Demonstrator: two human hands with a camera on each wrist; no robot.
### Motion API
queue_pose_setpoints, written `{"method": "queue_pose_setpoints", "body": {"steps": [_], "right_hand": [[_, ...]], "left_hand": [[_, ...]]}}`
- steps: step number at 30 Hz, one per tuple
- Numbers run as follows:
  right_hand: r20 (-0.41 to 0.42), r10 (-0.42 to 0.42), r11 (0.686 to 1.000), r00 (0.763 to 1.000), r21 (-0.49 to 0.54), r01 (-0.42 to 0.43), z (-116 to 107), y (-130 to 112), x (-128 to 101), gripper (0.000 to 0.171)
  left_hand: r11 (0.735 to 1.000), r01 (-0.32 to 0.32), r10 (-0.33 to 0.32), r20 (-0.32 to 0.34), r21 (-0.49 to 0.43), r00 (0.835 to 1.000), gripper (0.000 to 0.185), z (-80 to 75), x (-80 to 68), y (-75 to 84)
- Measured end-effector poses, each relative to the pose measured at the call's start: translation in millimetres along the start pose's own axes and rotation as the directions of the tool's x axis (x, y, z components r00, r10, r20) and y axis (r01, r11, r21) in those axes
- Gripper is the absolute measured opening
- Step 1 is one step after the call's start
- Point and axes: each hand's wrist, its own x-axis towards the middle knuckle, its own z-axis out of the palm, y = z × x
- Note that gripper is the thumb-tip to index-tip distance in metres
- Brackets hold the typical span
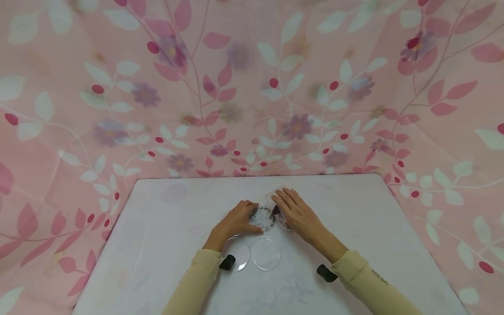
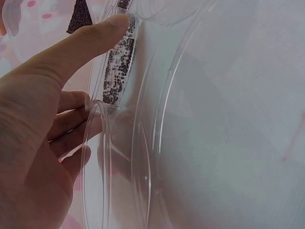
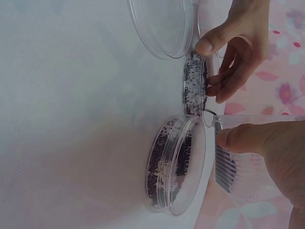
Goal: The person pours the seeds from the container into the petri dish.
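On the white worktop (image 1: 157, 245), the left hand (image 1: 235, 220) pinched the rim of a seed-filled dish (image 1: 262, 218), while just right of that dish the right hand (image 1: 297, 213) gripped a clear plastic bag (image 3: 248, 157).

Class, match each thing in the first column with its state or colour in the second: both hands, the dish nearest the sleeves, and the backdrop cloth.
1 left hand
2 right hand
3 near dish
4 cloth

a pink, with leaves
b empty
c grips the seeded dish
d pinches a clear bag

Pairs: 1-c, 2-d, 3-b, 4-a
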Motion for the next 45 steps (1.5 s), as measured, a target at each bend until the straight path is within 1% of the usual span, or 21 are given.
{"method": "queue_pose_setpoints", "body": {"steps": [7, 13, 19, 28, 41, 43, 45], "right_hand": [[-0.024, -0.006, 1.000, 1.000, 0.001, 0.006, 1.2, -0.3, 0.0, 0.081], [-0.029, -0.008, 1.000, 1.000, -0.014, 0.008, 3.7, -1.3, 0.6, 0.071], [-0.033, -0.011, 1.000, 0.999, -0.010, 0.010, 5.3, -2.3, 0.7, 0.066], [-0.062, -0.008, 1.000, 0.998, 0.006, 0.009, 5.7, -2.9, 1.2, 0.056], [-0.063, 0.008, 1.000, 0.998, -0.017, -0.009, 5.7, -2.5, -0.6, 0.060], [-0.056, 0.019, 1.000, 0.998, -0.014, -0.020, 5.2, -2.3, -1.2, 0.063], [-0.060, 0.023, 1.000, 0.998, -0.006, -0.024, 4.5, -1.8, -1.8, 0.072]], "left_hand": [[1.000, -0.011, 0.011, -0.006, -0.001, 1.000, 0.092, -0.9, 0.3, 0.6], [1.000, 0.001, -0.001, 0.003, -0.008, 1.000, 0.091, -2.6, -0.7, 2.5], [1.000, -0.019, 0.019, -0.007, -0.006, 1.000, 0.091, -1.9, -1.2, 1.2], [1.000, 0.006, -0.006, -0.006, 0.023, 1.000, 0.092, 0.4, 0.5, -0.2], [1.000, 0.015, -0.015, -0.001, 0.011, 1.000, 0.092, -0.2, -0.4, 1.2], [1.000, 0.018, -0.018, 0.000, 0.009, 1.000, 0.092, -0.2, -0.4, 1.0], [1.000, 0.021, -0.021, 0.003, 0.009, 1.000, 0.093, -0.4, -0.4, 0.9]]}}
